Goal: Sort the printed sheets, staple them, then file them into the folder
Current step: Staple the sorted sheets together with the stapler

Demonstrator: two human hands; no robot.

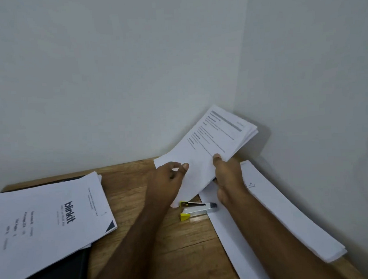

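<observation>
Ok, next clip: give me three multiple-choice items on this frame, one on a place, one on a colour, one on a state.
1. Where does the stapler lie?
A. on the desk, between the forearms
B. on the blinkit stack
C. in a hand

2. What colour are the stapler's ends?
A. red
B. yellow
C. blue

3. How is the printed bundle held?
A. flat on the desk
B. by both hands, raised
C. by one hand only

Answers: 1 A, it rests on the wood below the hands; 2 B, its ends are yellow; 3 B, left hand and right hand both pinch its near edge.

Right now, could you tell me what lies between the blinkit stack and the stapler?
In the head view, the left forearm crosses bare wooden table there.
</observation>
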